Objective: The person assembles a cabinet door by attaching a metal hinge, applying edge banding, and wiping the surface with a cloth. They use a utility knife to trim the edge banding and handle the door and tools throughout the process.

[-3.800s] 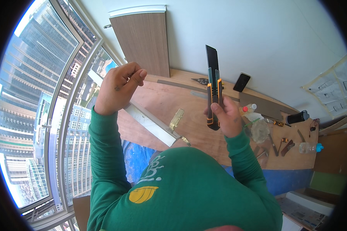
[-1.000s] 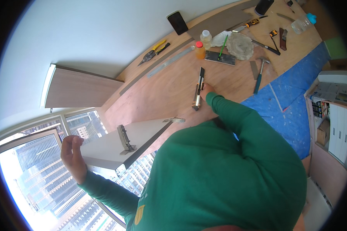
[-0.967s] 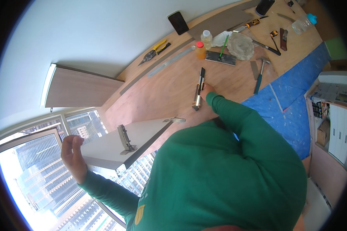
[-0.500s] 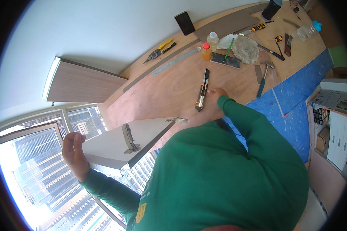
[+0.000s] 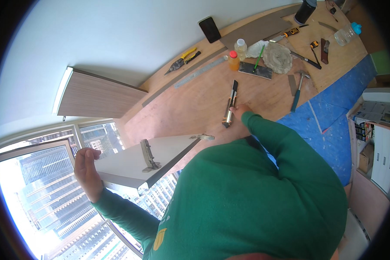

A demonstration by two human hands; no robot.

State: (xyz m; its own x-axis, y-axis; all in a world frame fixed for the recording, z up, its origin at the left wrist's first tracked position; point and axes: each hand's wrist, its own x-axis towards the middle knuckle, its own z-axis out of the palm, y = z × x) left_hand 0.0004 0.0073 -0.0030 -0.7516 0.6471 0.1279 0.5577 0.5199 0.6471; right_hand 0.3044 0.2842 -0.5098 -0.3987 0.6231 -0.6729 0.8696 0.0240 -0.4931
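left hand [image 5: 87, 173]: it gripped the far end of the white panel [image 5: 138, 161], fingers curled over the edge, so the board stayed level and up off the floor.
panel: it lay flat in front of the window [image 5: 34, 203], hinge side up; one metal hinge [image 5: 148, 155] stood on its face and another [image 5: 203, 137] at the far corner, both within reach.
right hand [image 5: 238, 112]: it rested on the handle end of the knife [image 5: 229, 104], fingers loosely closed on it; how firm the hold was i could not tell.
knife: it lay on the plywood floor [image 5: 190, 104], blade extended and pointing away from the body.
tools: hammer [image 5: 297, 91], snips [image 5: 182, 60], steel rule [image 5: 199, 72] and an orange bottle [image 5: 233, 60] were spread along the wall, clear of the panel.
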